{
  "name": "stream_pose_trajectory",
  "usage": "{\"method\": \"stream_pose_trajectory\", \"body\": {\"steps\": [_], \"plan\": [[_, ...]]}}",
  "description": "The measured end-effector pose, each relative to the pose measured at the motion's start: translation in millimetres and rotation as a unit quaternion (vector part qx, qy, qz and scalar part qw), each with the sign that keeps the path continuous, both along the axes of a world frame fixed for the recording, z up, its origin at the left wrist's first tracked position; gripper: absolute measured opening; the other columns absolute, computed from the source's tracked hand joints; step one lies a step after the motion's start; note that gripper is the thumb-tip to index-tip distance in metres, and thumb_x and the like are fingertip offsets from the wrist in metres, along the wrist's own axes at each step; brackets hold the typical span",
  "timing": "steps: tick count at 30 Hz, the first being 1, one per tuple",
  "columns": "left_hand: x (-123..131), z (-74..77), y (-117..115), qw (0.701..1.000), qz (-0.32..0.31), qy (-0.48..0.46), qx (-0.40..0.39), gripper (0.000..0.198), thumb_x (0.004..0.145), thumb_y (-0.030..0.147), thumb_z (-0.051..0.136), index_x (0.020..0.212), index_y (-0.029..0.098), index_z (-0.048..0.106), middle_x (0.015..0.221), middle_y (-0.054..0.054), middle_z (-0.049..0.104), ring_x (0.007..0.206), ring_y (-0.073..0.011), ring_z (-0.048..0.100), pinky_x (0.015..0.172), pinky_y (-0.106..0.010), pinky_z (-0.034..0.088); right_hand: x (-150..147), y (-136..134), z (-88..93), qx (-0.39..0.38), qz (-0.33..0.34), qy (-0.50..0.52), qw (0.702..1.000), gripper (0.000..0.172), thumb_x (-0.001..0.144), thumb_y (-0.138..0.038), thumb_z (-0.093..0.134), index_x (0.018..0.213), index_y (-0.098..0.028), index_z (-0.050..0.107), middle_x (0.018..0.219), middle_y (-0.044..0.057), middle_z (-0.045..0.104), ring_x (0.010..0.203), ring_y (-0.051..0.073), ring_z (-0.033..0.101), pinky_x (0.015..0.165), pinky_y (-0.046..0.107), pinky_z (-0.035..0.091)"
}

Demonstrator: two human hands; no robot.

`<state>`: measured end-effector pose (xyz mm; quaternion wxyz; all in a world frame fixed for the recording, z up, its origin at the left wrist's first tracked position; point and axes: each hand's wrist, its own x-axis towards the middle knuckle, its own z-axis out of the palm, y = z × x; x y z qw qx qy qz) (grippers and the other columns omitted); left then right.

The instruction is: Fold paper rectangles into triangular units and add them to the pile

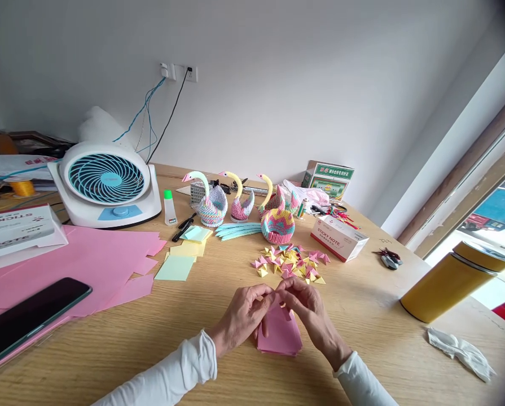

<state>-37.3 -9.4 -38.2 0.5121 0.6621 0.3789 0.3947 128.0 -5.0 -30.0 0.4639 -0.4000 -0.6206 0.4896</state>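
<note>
Far left: a phone [36, 316] lies on large pink sheets [112, 254]. Behind the sheets stands a white fan [110, 180]. Right of the sheets lie small notes [175, 268], with a glue bottle [170, 210] upright behind them. Centre rear: 3 paper swans [241, 210] stand in a row.

Centre front: the left hand [242, 313] pinches a small pink slip [275, 303] between thumb and forefinger. The slip sits at the fingertips, over the far end of a pink paper stack [280, 335]; fingers cover part of the slip, so its long axis is not clear. The stack's long axis runs front to back, between the 2 hands. The left hand is nearer to the stack, its lower fingers at the left edge. The right hand [309, 310] pinches the same slip from the right.

Beyond the hands: loose folded triangles [290, 262]. Right: a sticky note box [339, 239], a yellow flask [451, 285] and a white cloth [459, 352].
</note>
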Motion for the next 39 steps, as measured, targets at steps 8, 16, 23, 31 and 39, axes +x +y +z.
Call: {"method": "stream_pose_trajectory", "body": {"steps": [8, 16, 23, 31, 39], "plan": [[-7.1, 5.2, -1.2, 0.991, 0.017, 0.079, 0.11, 0.035, 0.094, 0.041, 0.043, 0.078, 0.018, 0.064, 0.065, -0.003, 0.067, 0.041, -0.0108, 0.058, 0.045, -0.02, 0.037, 4.7, 8.6, -2.2, 0.0, 0.013, -0.046, 0.999, 0.036, 0.079, -0.051, 0.066, 0.075, -0.015, 0.063, 0.067, 0.001, 0.059, 0.06, 0.013, 0.055, 0.053, 0.023, 0.046], [-11.0, 0.6, 1.5, 0.999, 0.01, 0.03, 0.044, 0.029, 0.091, 0.043, 0.049, 0.086, 0.018, 0.064, 0.057, 0.001, 0.065, 0.038, -0.0091, 0.055, 0.038, -0.016, 0.033, 5.3, 9.7, -4.4, -0.002, 0.047, -0.055, 0.997, 0.036, 0.082, -0.049, 0.065, 0.08, -0.014, 0.064, 0.067, 0.003, 0.063, 0.059, 0.013, 0.059, 0.052, 0.023, 0.048], [-11.8, 3.0, 0.9, 0.998, 0.004, 0.044, 0.052, 0.029, 0.092, 0.042, 0.048, 0.087, 0.017, 0.063, 0.05, 0.002, 0.063, 0.032, -0.0062, 0.046, 0.035, -0.014, 0.031, 7.5, 11.9, -6.7, -0.005, 0.072, -0.05, 0.996, 0.037, 0.082, -0.052, 0.064, 0.082, -0.014, 0.062, 0.067, 0.003, 0.064, 0.06, 0.013, 0.061, 0.05, 0.021, 0.048], [-12.9, 0.3, 1.2, 0.996, 0.004, 0.069, 0.054, 0.033, 0.092, 0.045, 0.045, 0.09, 0.017, 0.063, 0.057, -0.001, 0.066, 0.039, -0.0105, 0.057, 0.037, -0.015, 0.036, 7.9, 12.8, -3.6, 0.01, 0.074, -0.076, 0.994, 0.035, 0.083, -0.05, 0.062, 0.081, -0.015, 0.061, 0.067, 0.003, 0.063, 0.059, 0.013, 0.058, 0.05, 0.022, 0.048], [-13.0, 1.9, 2.3, 0.999, -0.028, 0.035, 0.018, 0.032, 0.093, 0.043, 0.045, 0.091, 0.017, 0.063, 0.052, 0.002, 0.061, 0.043, -0.012, 0.061, 0.037, -0.015, 0.039, 11.2, 11.3, -0.6, 0.073, 0.068, -0.165, 0.981, 0.023, 0.092, -0.038, 0.053, 0.082, -0.017, 0.056, 0.07, 0.001, 0.06, 0.056, 0.012, 0.055, 0.049, 0.023, 0.047]]}}
